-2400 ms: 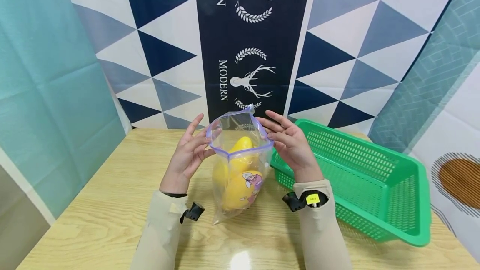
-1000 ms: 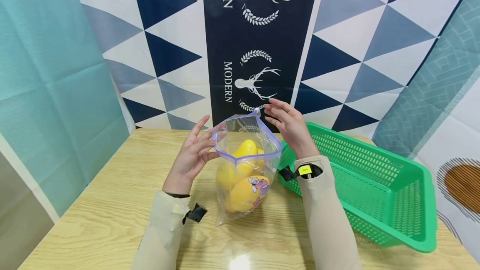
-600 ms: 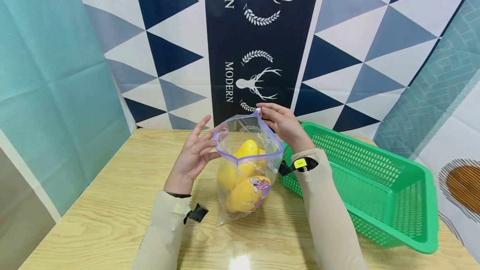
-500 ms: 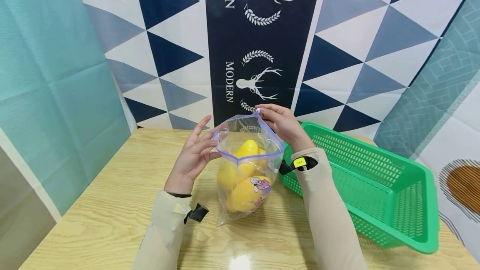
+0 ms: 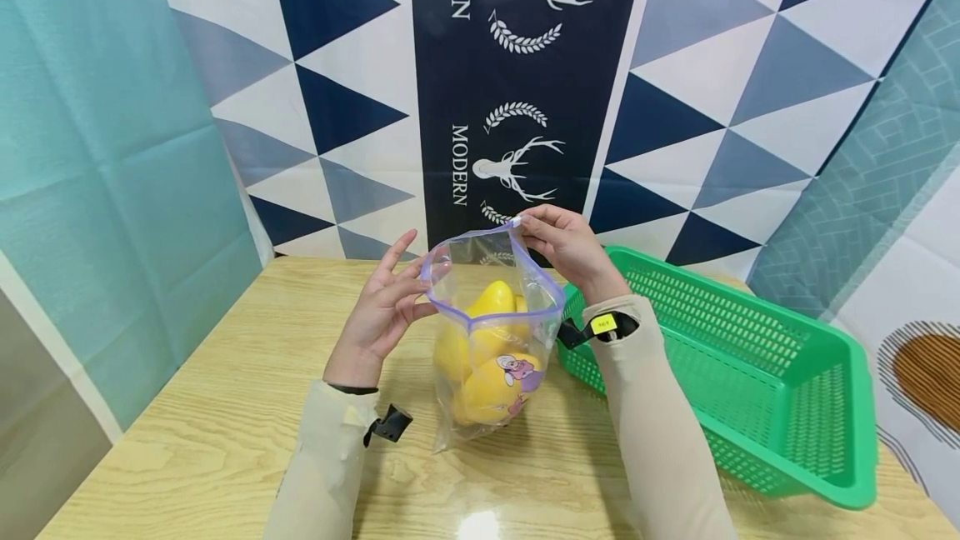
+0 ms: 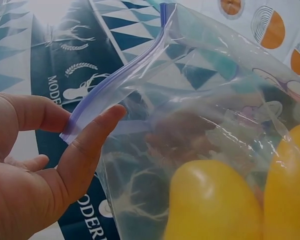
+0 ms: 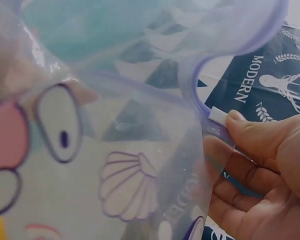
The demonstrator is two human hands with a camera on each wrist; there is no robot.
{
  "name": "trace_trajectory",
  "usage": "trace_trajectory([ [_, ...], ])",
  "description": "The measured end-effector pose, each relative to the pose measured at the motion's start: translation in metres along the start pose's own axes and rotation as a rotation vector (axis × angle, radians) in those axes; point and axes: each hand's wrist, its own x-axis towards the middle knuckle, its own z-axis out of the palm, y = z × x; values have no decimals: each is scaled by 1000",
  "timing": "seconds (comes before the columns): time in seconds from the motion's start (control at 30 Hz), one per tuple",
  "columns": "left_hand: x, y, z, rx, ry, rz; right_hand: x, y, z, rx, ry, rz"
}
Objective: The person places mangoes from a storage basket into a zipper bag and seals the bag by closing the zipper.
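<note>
A clear zip bag (image 5: pixel 489 340) with a purple rim and cartoon print stands upright on the table, its mouth wide apart. Yellow mango-shaped fruits (image 5: pixel 491 298) lie inside it, also seen through the plastic in the left wrist view. My left hand (image 5: pixel 378 315) pinches the left corner of the rim between thumb and a finger, other fingers spread. At the far right corner my right hand (image 5: pixel 573 252) pinches the rim by the white zip slider (image 7: pixel 219 115), thumb against the slider. The bag's print partly hides the fruits.
A green perforated basket (image 5: pixel 783 386) stands on the right of the wooden table (image 5: pixel 247 407), close behind the right forearm. A patterned cloth (image 5: pixel 337 107) hangs behind the table's far edge.
My right hand has left the right side of the rim, risen, and taken hold of the slider corner. The left hand keeps its corner. The bag's mouth has lately shifted slightly left.
</note>
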Motion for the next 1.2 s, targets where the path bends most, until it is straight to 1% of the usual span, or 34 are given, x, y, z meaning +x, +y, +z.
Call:
trace_trajectory([
  [0.2, 0, 3, -4, -11, -3, -5, 0, -4, 1, 2, -15, -7],
  [0.27, -1, 4, -5, -23, 8, -7, -1, -6, 2, -12, -16, -7],
  [0.47, 0, 6, -6, -44, 63, -6, -2, -13, 9, -98, -12, 0],
  [0.6, 0, 6, -7, -59, 84, 2, -4, -17, 13, -121, -14, 8],
  [0.7, 0, 5, -6, -60, 88, 7, -4, -18, 15, -129, 0, 11],
  [0.8, -1, 5, -4, -35, 73, 12, -4, -19, 16, -129, 27, 15],
  [0.9, -2, 6, -3, 19, 50, 20, -5, -19, 16, -116, 53, 21],
  [1.0, -3, 7, -1, 115, 30, 29, -6, -19, 17, -102, 69, 24],
  [1.07, -4, 9, 0, 204, 27, 37, -6, -19, 17, -99, 73, 23],
  [1.2, -7, 13, 4, 420, 31, 43, -5, -19, 16, -105, 89, 32],
])
